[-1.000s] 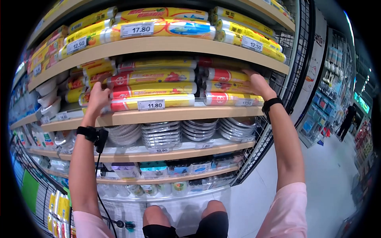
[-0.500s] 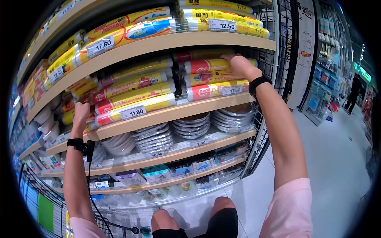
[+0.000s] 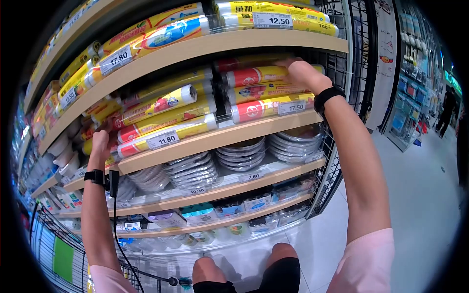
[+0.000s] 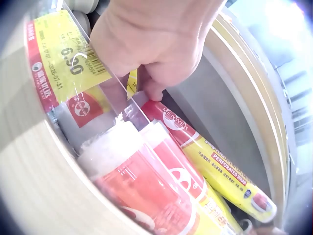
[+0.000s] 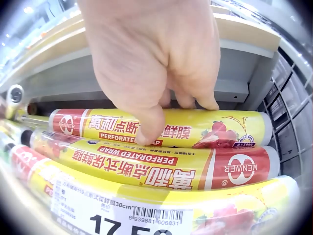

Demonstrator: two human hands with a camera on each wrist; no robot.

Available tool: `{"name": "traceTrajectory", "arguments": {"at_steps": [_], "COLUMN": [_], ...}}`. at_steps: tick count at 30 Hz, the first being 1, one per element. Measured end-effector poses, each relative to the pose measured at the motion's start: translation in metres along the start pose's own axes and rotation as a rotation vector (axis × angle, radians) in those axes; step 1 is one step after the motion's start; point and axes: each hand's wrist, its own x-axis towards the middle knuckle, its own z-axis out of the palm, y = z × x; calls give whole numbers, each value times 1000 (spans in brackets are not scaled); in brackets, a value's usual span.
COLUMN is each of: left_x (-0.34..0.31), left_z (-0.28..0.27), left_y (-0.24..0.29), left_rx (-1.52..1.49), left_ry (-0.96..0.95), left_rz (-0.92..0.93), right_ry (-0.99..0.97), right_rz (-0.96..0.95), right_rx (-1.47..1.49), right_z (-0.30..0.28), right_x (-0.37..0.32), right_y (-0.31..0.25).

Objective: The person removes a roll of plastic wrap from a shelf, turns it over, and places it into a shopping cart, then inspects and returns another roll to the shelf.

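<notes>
Currently logged, middle shelf (image 3: 220,139), two entries.

Entry one: right grip (image 3: 300,73), a bare hand at the shelf's right end, high in the stack there. Its fingers curl over the back of a yellow roll (image 5: 205,128) and the thumb presses the front, so I read it as closed round that roll. The roll lies flat, red at both ends, resting directly on a second roll (image 5: 161,169). A 17.50 tag (image 3: 291,108) sits on the shelf edge below.

Entry two: left grip (image 3: 100,144), at the shelf's left end, fingers curled tight against a clear rail (image 4: 122,105) that carries a 6.90 tag (image 4: 68,61). One fingertip touches a red-tipped roll (image 4: 195,142) — whether anything is actually held, I cannot tell.
</notes>
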Motion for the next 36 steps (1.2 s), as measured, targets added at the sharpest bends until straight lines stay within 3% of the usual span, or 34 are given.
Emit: {"name": "traceTrajectory", "arguments": {"at_steps": [7, 11, 15, 36], "left_x": [-18, -9, -13, -24], "left_z": [14, 4, 8, 16], "left_y": [6, 0, -1, 6], "left_rx": [-47, -28, -10, 87], "left_ry": [3, -19, 15, 25], "left_rz": [8, 19, 43, 82], "right_ry": [-140, -5, -59, -20], "right_rz": [126, 8, 67, 4], "right_rx": [89, 137, 144, 209], "right_z": [-19, 0, -6, -7], "right_x": [-6, -4, -6, -9], "right_y": [-15, 2, -6, -9]}}
